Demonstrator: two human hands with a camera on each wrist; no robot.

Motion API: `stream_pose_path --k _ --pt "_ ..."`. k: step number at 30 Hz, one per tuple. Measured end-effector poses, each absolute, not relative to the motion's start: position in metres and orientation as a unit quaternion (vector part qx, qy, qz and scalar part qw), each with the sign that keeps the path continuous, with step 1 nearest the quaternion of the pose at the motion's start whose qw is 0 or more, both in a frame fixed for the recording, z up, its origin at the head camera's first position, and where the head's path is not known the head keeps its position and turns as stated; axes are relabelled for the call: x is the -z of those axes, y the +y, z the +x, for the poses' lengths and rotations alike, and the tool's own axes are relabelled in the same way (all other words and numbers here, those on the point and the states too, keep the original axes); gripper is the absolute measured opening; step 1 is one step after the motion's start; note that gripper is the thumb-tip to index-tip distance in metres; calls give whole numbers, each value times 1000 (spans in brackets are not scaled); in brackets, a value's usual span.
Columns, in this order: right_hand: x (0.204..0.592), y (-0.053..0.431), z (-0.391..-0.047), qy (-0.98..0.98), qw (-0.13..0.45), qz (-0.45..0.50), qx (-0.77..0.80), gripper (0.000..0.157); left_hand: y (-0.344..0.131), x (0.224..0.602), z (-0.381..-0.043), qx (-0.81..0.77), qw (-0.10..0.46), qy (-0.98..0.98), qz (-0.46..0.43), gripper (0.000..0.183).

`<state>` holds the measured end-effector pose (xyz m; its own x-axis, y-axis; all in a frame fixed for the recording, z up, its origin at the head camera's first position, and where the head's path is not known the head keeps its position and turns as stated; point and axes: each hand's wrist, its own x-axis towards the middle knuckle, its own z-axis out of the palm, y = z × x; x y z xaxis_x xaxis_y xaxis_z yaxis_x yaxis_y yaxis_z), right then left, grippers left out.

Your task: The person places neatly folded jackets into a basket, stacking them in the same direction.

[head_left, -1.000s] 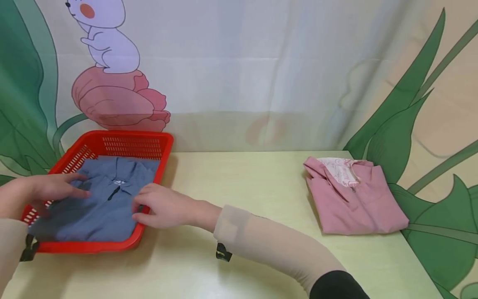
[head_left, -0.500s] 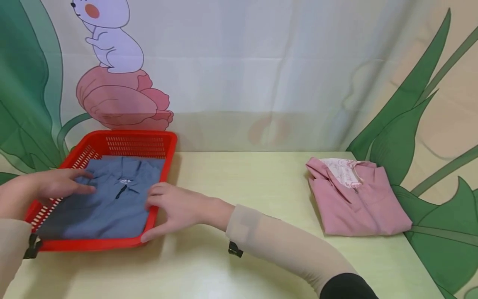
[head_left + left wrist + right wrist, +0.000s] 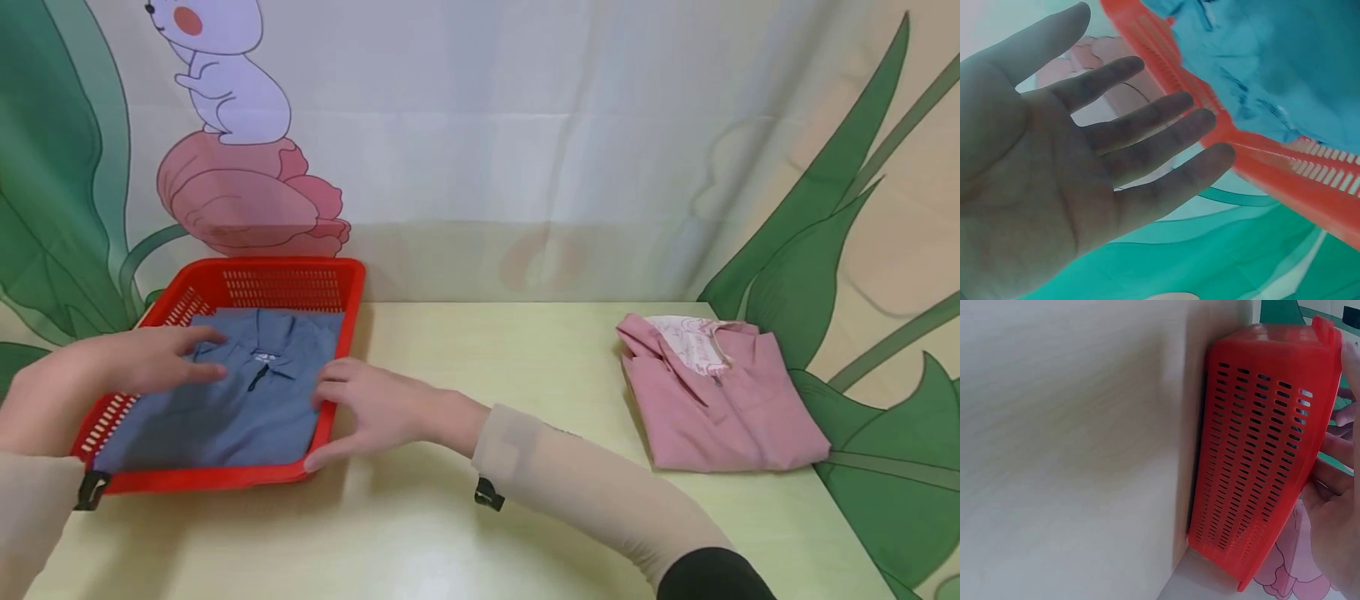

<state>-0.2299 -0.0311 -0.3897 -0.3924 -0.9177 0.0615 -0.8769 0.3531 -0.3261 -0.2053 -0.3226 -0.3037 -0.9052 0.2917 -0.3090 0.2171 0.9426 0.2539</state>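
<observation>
A red plastic basket (image 3: 279,263) with slotted walls stands at the left of the table. In it lies a folded blue zip-neck shirt (image 3: 251,425), collar toward the back. My left hand (image 3: 142,362) is over the basket's left side, fingers extended and apart. Seen in the left wrist view, its palm (image 3: 1054,169) is bare, holding nothing, with fingertips overlapping the basket rim (image 3: 1329,215). My right hand (image 3: 382,408) holds the basket's right rim, fingers over the edge and thumb at the near right corner. The right wrist view shows the basket's slotted wall (image 3: 1254,437) beside that hand (image 3: 1335,519).
A folded pink zip-front garment (image 3: 750,417) with a patterned white lining lies at the right of the pale table (image 3: 487,350). Behind the table hangs a printed curtain (image 3: 465,125) with a cartoon animal and leaves.
The basket, with the blue shirt inside, has shifted slightly right and back. Both hands have moved right too. My right thumb has spread from the fingers to the near corner.
</observation>
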Motion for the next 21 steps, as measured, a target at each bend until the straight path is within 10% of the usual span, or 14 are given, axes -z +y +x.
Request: stream_pose_path --k 21 --pt "408 102 -220 873 60 -427 230 31 -220 312 -187 -104 129 974 154 74"
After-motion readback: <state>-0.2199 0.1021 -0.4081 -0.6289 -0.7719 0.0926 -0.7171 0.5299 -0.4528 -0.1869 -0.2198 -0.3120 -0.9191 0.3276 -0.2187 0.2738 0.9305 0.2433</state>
